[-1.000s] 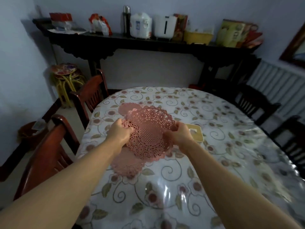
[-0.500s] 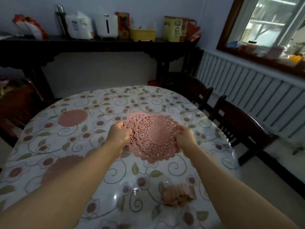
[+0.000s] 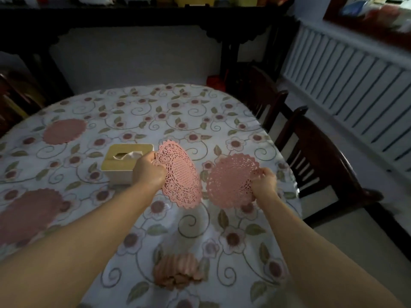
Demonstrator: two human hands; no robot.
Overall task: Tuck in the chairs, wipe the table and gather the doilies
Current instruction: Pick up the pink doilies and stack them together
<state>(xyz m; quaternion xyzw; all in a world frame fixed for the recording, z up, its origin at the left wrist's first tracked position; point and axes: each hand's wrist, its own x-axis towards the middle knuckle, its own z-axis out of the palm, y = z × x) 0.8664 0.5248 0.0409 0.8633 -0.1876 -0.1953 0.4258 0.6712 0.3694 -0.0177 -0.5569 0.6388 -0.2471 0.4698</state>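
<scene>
- Centrally, left hand (image 3: pixel 148 172) fingers pinch one pink doily (image 3: pixel 180 176); right hand (image 3: pixel 264 183) fingers pinch a second doily (image 3: pixel 231 180).
- Floral tabletop (image 3: pixel 155 112) below; dark chairs (image 3: pixel 315 156) at right of frame.

4 pink doilies: 1 in left hand (image 3: pixel 180 176), 1 in right (image 3: pixel 231 180), 2 flat on table at left (image 3: pixel 64 131) (image 3: pixel 29 215). 1 tissue box (image 3: pixel 124 162). 1 folded pink cloth (image 3: pixel 178 271). 2 dark chairs at right (image 3: pixel 318 161) (image 3: pixel 262 90).
</scene>
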